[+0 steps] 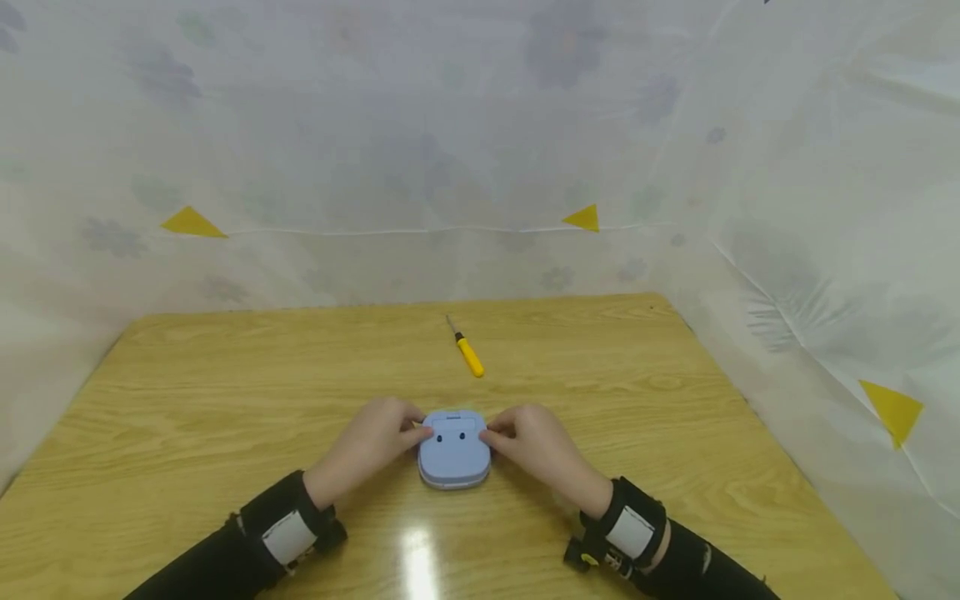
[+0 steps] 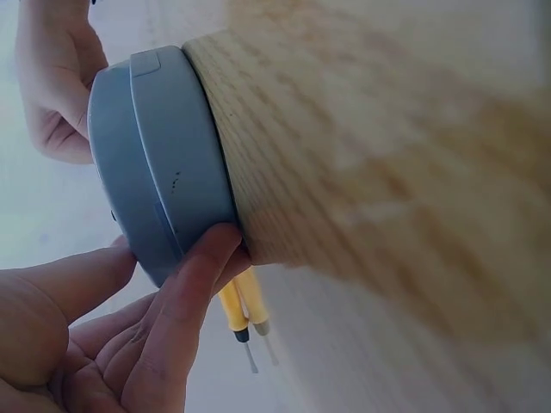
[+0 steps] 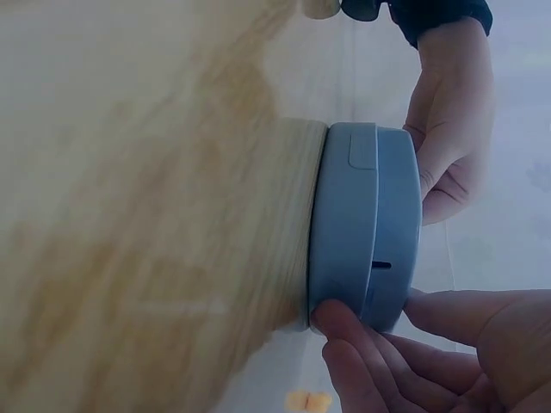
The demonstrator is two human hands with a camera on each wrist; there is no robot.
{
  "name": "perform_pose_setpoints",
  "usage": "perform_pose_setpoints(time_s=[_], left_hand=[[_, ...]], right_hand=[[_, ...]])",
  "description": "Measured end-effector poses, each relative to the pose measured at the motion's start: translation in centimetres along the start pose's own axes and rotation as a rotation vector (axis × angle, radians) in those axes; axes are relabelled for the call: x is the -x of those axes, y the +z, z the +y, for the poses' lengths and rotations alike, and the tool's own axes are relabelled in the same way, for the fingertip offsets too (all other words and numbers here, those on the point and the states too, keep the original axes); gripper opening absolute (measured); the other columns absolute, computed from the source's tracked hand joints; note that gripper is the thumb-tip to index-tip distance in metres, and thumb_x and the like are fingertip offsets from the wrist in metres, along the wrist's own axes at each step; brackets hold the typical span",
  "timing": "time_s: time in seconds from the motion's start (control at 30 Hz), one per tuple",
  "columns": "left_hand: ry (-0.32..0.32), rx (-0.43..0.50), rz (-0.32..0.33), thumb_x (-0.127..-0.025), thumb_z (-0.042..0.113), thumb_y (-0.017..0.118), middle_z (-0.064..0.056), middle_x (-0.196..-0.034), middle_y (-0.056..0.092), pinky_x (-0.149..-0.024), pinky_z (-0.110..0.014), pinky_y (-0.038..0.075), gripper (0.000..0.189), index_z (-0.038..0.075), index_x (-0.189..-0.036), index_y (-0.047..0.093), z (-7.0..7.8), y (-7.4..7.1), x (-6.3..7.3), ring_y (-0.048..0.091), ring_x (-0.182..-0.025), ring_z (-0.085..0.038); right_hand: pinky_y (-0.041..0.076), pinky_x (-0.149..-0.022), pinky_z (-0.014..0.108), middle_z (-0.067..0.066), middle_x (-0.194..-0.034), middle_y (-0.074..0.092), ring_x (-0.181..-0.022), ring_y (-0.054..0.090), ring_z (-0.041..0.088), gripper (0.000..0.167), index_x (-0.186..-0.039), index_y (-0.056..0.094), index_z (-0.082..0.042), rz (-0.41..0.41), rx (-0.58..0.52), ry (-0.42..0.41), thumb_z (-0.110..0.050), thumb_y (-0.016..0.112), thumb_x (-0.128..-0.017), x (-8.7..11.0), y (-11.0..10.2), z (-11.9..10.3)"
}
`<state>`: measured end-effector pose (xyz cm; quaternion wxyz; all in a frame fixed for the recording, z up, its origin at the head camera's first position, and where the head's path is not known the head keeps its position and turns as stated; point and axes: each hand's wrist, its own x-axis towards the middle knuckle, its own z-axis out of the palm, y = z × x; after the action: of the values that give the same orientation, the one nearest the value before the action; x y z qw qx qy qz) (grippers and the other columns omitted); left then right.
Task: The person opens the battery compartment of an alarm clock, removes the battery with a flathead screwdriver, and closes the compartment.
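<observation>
A light blue rounded-square case (image 1: 453, 457) with two black dots like eyes on its lid lies flat on the wooden table. Its lid seam shows along the side in the left wrist view. My left hand (image 1: 379, 435) grips the case's far left corner, thumb on the lid and fingers (image 2: 202, 267) against the side. On the opposite corner my right hand (image 1: 534, 440) holds it the same way, with fingers (image 3: 349, 344) low on the side wall. The lid lies down on the base of the case.
Beyond the case lies a screwdriver (image 1: 469, 356) with a yellow handle, its tip pointing away. The wooden table (image 1: 225, 383) reaches back to a pale flowered sheet (image 1: 420, 150) that hangs behind and on both sides. Yellow triangles (image 1: 193, 222) stick to the sheet.
</observation>
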<state>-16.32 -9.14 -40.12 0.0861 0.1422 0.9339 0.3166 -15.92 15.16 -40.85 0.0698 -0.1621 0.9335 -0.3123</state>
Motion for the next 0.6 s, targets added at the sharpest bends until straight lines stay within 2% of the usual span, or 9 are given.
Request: perform_pose_setpoints(time_s=[0.3, 0.43, 0.6], left_hand=[[0.005, -0.037, -0.001, -0.095, 0.014, 0.080, 0.003, -0.071, 0.069, -0.056, -0.021, 0.043, 0.007, 0.009, -0.092, 0.082, 0.23, 0.06, -0.04, 0.053, -0.063, -0.009], [-0.007, -0.079, -0.016, -0.095, 0.016, 0.080, 0.003, -0.074, 0.071, -0.060, -0.024, 0.050, 0.007, 0.011, -0.091, 0.081, 0.50, 0.05, 0.21, 0.057, -0.065, -0.010], [0.006, -0.079, -0.013, -0.092, 0.018, 0.083, -0.002, -0.088, 0.079, -0.074, -0.034, 0.063, 0.010, 0.010, -0.094, 0.078, 0.74, -0.20, 0.77, 0.070, -0.080, -0.012]], right_hand=[[0.056, -0.067, 0.023, -0.001, -0.088, 0.082, -0.073, 0.064, 0.003, 0.015, -0.100, 0.085, -0.010, -0.008, 0.007, 0.022, -0.022, 0.077, -0.099, 0.03, -0.08, -0.27], [0.057, -0.068, 0.024, -0.002, -0.090, 0.082, -0.075, 0.064, 0.004, 0.015, -0.101, 0.085, -0.010, -0.013, 0.015, 0.034, -0.023, 0.077, -0.099, 0.13, -0.09, -0.45], [0.056, -0.067, 0.024, -0.002, -0.089, 0.082, -0.074, 0.064, 0.004, 0.015, -0.101, 0.085, -0.011, -0.011, 0.014, 0.047, -0.023, 0.077, -0.099, 0.18, -0.07, -0.55]])
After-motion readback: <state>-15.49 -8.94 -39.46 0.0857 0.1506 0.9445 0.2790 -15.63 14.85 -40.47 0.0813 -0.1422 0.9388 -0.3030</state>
